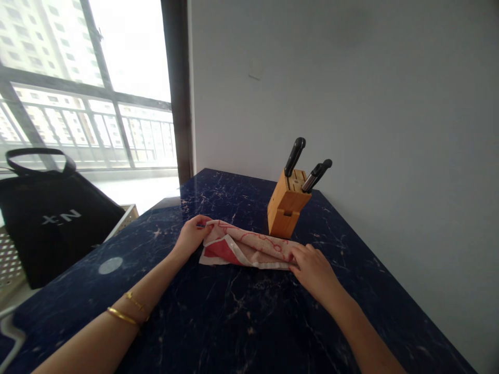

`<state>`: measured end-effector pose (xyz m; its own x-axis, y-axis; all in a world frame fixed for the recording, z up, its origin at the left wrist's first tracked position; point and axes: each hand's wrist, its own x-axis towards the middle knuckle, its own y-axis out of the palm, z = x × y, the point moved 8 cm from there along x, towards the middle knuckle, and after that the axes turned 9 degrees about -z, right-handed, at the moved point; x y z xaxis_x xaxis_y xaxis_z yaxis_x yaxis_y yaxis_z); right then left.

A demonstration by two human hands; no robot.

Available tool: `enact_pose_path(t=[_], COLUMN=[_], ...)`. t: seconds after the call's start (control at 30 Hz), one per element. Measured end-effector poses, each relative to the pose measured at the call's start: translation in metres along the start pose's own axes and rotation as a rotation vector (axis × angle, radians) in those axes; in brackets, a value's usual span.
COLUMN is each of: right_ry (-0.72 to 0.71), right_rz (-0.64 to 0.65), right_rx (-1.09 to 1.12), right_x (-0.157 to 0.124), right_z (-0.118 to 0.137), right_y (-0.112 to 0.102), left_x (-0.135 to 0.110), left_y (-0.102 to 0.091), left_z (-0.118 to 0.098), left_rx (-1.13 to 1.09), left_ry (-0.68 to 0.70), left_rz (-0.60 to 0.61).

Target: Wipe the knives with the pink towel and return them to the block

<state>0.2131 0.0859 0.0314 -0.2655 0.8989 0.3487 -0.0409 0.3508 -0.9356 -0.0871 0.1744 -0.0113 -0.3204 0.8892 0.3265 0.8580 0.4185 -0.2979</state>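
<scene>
A pink and red patterned cloth (249, 246) with a pale border lies partly folded on the dark blue marbled table (249, 322). My left hand (194, 234) pinches its left end between thumb and fingers. At the opposite end, my right hand (313, 267) is closed on the cloth's right edge. Just behind the cloth stands a wooden knife block (283, 213). A black-handled knife (295, 156) sticks up from its top, and dark and silver handles (316, 175) lean out on its right side.
A black bag (58, 223) with white lettering stands left of the table, by a pale perforated basket (8, 259). A round whitish spot (110, 265) shows on the tabletop's left. A white cable (11, 332) lies at lower left. The grey wall (351, 104) borders the table's far and right sides.
</scene>
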Motion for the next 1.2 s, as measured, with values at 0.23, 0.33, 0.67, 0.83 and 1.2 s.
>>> enact_pose_path(t=[0.23,0.33,0.67,0.83,1.2], right_ry=[0.033,0.030,0.209,0.367,0.417], right_rz=[0.049,0.053,0.053,0.055,0.106], right_rx=[-0.141,-0.144,0.021,0.149,0.446], right_x=[-0.003,-0.003,0.000,-0.002,-0.001], right_z=[-0.013,-0.010,-0.039,-0.069,-0.065], right_y=[0.008,0.012,0.013,0.029,0.046], left_x=[0.001,-0.001,-0.030,-0.028,-0.015], left_y=[0.000,-0.001,0.008,0.006,-0.006], left_z=[0.001,-0.002,-0.056,-0.050,-0.020], left_rx=[0.065,0.113,0.686,0.789,0.930], left_ry=[0.022,0.043,0.313,0.280,0.189], left_rz=[-0.010,-0.020,0.095,0.133,0.188])
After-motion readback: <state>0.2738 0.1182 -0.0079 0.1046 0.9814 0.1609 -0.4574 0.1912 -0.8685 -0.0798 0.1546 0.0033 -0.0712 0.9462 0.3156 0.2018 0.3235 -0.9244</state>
